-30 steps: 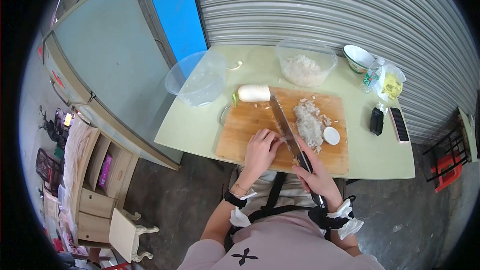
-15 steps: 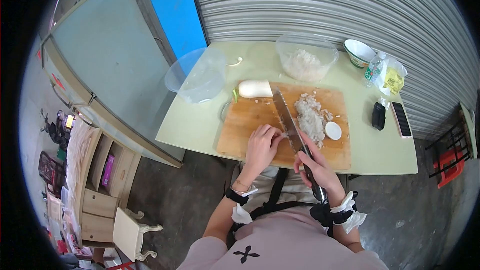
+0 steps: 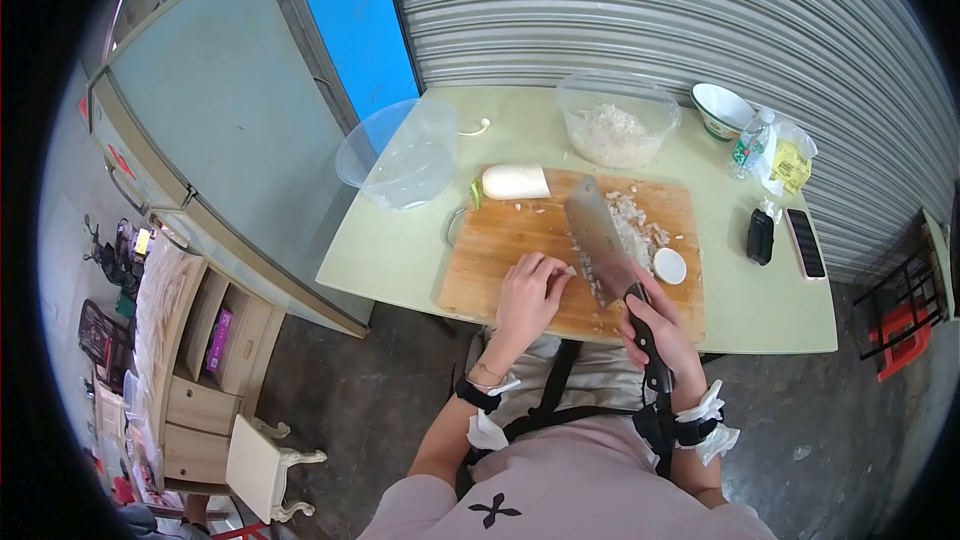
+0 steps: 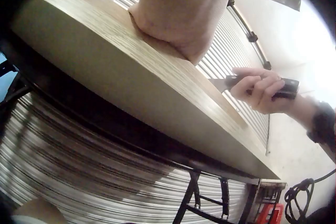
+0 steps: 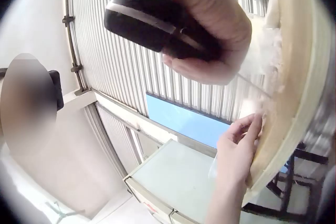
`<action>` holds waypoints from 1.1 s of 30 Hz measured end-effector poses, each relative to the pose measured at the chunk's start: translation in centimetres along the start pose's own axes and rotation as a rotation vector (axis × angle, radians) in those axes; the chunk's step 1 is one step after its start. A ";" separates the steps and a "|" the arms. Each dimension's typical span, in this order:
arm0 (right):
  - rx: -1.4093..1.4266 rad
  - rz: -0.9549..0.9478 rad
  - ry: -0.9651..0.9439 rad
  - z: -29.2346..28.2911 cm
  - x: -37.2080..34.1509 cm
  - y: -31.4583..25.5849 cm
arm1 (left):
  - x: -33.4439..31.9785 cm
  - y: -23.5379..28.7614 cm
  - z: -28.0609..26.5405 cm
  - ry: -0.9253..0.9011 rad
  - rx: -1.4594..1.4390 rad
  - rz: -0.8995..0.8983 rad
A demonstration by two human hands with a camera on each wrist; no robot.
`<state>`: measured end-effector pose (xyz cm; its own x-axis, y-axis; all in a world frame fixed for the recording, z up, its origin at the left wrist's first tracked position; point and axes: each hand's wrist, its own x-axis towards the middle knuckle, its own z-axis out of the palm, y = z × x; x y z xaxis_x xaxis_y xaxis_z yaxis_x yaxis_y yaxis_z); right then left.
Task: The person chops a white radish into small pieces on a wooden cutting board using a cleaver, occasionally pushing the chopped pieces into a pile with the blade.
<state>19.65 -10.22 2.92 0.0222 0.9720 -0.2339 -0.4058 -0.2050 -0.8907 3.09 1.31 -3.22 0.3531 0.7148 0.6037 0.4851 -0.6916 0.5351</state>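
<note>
My right hand (image 3: pixel 664 332) grips the black handle of a cleaver (image 3: pixel 592 225), whose broad blade is tilted with its face showing. The blade hangs over the cutting board (image 3: pixel 500 260) and partly hides a heap of chopped white radish (image 3: pixel 630 230). Small bits lie along and under its left edge. My left hand (image 3: pixel 528 295) rests at the board's near side, thumb and fingertips pinching a small white radish piece (image 3: pixel 570 270). In the right wrist view, the left hand (image 5: pixel 239 145) has curled fingers at the board. A larger radish piece (image 3: pixel 515 182) with a green stem end lies at the back left.
A white lid (image 3: pixel 670 266) sits on the board's right. Behind stand a clear tub (image 3: pixel 400 165) and a clear container (image 3: pixel 660 130) of chopped radish. A bowl (image 3: pixel 722 110), bottle (image 3: pixel 752 145), black case (image 3: pixel 760 238) and phone (image 3: pixel 805 243) line the table's right side.
The cleaver has swung right, away from my left fingers, and its blade has turned from nearly edge-on to show its broad face. My left hand stays almost in place.
</note>
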 end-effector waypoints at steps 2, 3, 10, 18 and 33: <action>-0.041 -0.038 0.002 -0.1 -0.1 -0.1 | 0.0 0.1 0.0 0.000 -0.003 -0.012; -0.082 -0.077 0.003 -0.1 -0.2 -0.1 | -0.1 0.1 0.0 -0.002 -0.003 -0.014; -0.100 -0.099 0.030 0.7 -1.2 -1.0 | 0.0 0.1 0.0 0.004 0.000 0.004; -0.064 -0.031 -0.026 0.1 -0.3 0.0 | -0.2 0.0 0.1 -0.017 0.009 -0.036; -0.135 -0.051 -0.026 1.0 -1.6 -1.7 | -0.2 -0.1 0.3 -0.008 -0.030 -0.020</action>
<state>19.44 -11.36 5.19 0.0157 0.9839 -0.1782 -0.2782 -0.1669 -0.9459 3.25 1.29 -3.57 0.3500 0.7294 0.5878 0.4682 -0.6797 0.5646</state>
